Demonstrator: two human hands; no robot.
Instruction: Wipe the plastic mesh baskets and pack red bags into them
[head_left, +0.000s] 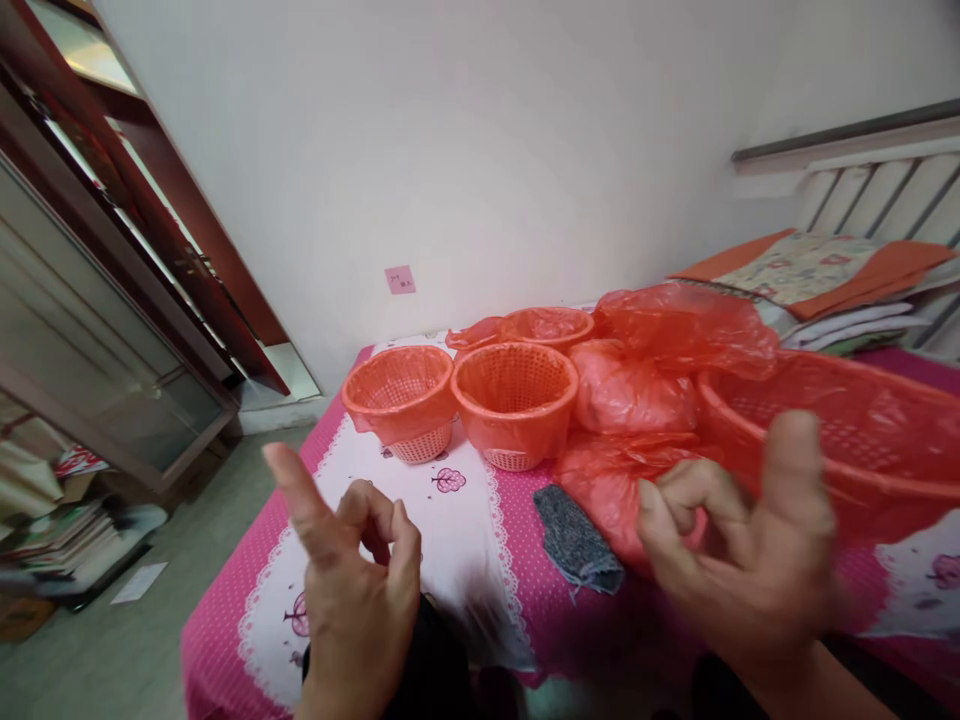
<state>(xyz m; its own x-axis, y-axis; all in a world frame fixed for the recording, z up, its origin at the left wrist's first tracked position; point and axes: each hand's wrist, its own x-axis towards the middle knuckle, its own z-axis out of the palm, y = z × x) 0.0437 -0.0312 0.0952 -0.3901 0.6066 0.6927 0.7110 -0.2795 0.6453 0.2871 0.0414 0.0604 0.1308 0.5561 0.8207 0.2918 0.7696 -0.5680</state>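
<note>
- Baskets [514, 400]: orange plastic mesh, lined with thin orange bags, stood in a cluster on pink-and-white bedcover [457, 520]; nearest pair side by side, touching or nearly so, third basket [546, 325] behind them.
- Large basket [840, 430] lay at right, partly behind right hand, bag film over its rim.
- Loose orange bags [637, 390] heaped between small baskets and large one.
- Grey cloth [576, 540] lay flat on bedcover, just beside bag heap.
- Left hand [352, 590]: raised over bed edge, index finger out, other fingers half curled, nothing held, touched nothing.
- Right hand [742, 560]: raised, blurred, fingers loosely curled, thumb up, empty as far as could be told; nearest to bag heap and large basket.
- Judged step: both hands free above the work, bag or basket not yet picked.
- To do well, judged: pinch one bag layer only, film thin and clingy; steady basket with other hand, light ones likely to tip; pull liner evenly over rim.
- Pillows [810, 270] stacked far right, shelving [112, 300] at left.
</note>
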